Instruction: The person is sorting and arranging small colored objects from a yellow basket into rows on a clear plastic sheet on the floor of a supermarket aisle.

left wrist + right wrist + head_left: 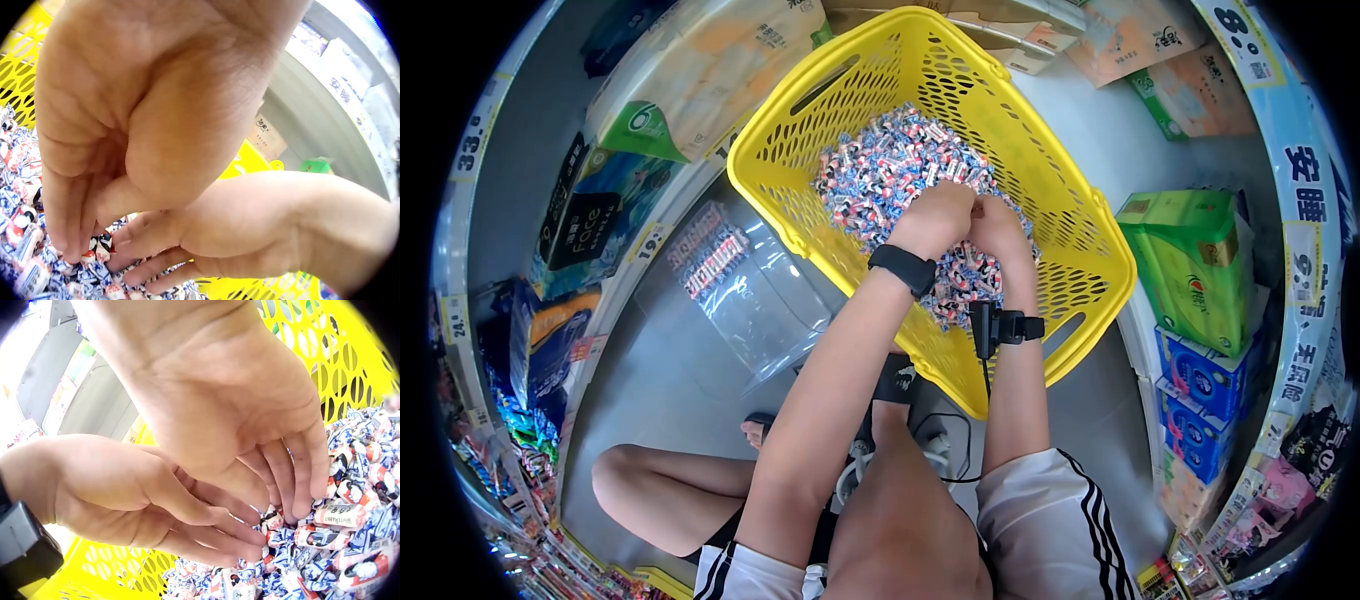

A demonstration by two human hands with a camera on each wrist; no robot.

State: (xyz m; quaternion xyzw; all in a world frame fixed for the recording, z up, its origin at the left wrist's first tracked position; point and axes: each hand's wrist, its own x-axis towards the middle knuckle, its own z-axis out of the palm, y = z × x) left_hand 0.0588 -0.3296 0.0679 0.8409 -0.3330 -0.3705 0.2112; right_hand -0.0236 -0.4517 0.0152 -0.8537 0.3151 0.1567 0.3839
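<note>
While the person squats on the floor, the left hand and right hand touch side by side. Their fingers are straight and closed up, tips sunk in the wrapped sweets filling the yellow basket. Bare heap lies far-left; the near rim sits just behind both wrists.

Left forearm and right forearm reach forward, left hand and right hand pressed side by side. Fingers nearly straight, tips down. Left thumb folded across palm.
</note>
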